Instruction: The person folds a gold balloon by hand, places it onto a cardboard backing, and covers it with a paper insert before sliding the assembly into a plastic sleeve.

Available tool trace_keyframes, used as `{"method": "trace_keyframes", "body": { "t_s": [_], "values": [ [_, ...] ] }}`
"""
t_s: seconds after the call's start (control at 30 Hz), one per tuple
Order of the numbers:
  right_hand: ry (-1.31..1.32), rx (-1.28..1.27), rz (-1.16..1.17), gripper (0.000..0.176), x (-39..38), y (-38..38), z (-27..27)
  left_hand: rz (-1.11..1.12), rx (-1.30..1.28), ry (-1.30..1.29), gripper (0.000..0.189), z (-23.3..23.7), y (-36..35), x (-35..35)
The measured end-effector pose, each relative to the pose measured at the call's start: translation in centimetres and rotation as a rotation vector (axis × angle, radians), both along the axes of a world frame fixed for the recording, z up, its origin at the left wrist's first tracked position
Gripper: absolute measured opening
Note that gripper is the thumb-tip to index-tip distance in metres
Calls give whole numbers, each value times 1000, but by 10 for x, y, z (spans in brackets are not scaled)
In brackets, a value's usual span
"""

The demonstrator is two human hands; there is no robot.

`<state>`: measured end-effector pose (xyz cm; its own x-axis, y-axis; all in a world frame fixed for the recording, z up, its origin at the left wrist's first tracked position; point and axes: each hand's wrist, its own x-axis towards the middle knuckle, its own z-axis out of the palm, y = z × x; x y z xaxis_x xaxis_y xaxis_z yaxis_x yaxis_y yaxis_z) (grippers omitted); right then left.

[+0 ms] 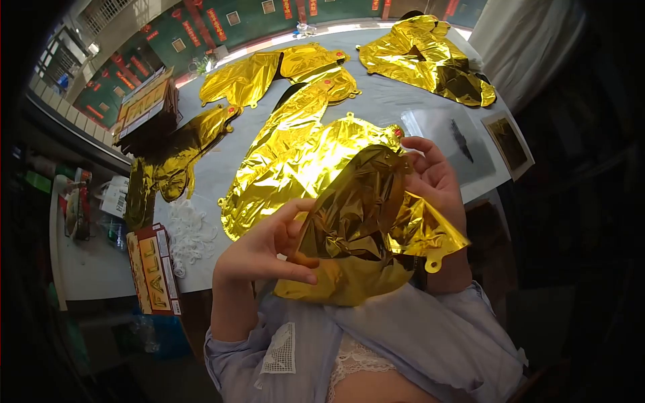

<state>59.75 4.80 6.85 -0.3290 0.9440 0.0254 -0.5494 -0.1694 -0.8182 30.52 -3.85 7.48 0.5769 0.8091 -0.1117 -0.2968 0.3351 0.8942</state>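
In front of my chest is a flat, uninflated gold foil balloon [353, 208], folded over and creased, with a small holed tab at its lower right corner. My left hand [259, 248] holds its left side, the thumb stretched along the near face and the other fingers partly hidden behind the foil. Up at the top right edge, my right hand [433, 176] pinches the same balloon near a small red mark. Just beyond my hands, another flat gold foil balloon [269, 174] lies on the table in bright glare.
More gold foil balloons [430, 57] lie across the grey table [383, 107]. A stack of printed cards [146, 107] stands at the far left. White ribbon-like strips [189, 232] sit beside a box lettered "FALL" [154, 269]. A clear plastic bag [450, 144] is at right.
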Motion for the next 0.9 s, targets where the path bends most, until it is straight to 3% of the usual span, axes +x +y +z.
{"method": "trace_keyframes", "body": {
  "t_s": [0.03, 0.07, 0.1, 0.17, 0.2, 0.23, 0.27, 0.33, 0.37, 0.43, 0.5, 0.57, 0.63, 0.67, 0.73, 0.77, 0.8, 0.83, 0.9],
  "values": [
    [83, -110, 85, 46, 15, 11, -19, -14, -61, 28, 92, -4, -7, -3],
    [252, -99, 131, 41, 17, 14, -33, 4, -53, 15, 74, -13, -16, -1],
    [358, -149, 278, 40, 27, 23, -54, -1, -57, 13, 74, -22, -25, -1],
    [385, -244, 317, 53, 35, 13, -76, 115, -51, 96, 52, -35, -42, -2],
    [129, -46, 461, 65, 44, 8, -58, 211, -42, 201, 48, -23, -49, 0],
    [-189, -61, 450, 81, 55, 0, -37, 207, -47, 202, 48, -13, -56, 0],
    [-254, -9, 484, 108, 73, -2, -33, 315, 46, 316, 53, -3, -62, -1],
    [-428, 362, 388, 131, 112, 5, -41, 498, 315, 535, 64, 19, -83, 4],
    [-638, 464, 550, 151, 125, 17, -6, 497, 313, 536, 64, 35, -82, 2],
    [-680, 622, 394, 151, 91, 10, 25, 192, 695, 590, 65, 59, -66, -3],
    [-592, 531, 403, 113, 57, 5, 25, 135, 727, 510, 66, 65, -54, -2],
    [-398, 380, 475, 96, 28, 10, 4, -168, 602, 405, 66, 72, -45, -7],
    [-426, 559, 496, 79, 8, 20, -10, -177, 672, 374, 66, 69, -43, -9],
    [-324, 496, 552, 48, 7, 23, -15, -223, 652, 368, 68, 69, -42, -13],
    [-157, 345, 611, 25, 16, 32, -25, -271, 628, 364, 70, 63, -44, -21],
    [-260, 295, 511, 16, 25, 32, -23, -121, 628, 345, 74, 56, -53, -24],
    [-178, 205, 466, 14, 32, 36, -22, 30, 626, 326, 77, 51, -65, -29],
    [-192, 198, 446, 17, 38, 43, -17, 58, 503, 535, 79, 62, -78, -41],
    [-285, 146, 417, 26, 54, 58, -5, 229, 583, 608, 77, 56, -76, -42]
  ]
}}
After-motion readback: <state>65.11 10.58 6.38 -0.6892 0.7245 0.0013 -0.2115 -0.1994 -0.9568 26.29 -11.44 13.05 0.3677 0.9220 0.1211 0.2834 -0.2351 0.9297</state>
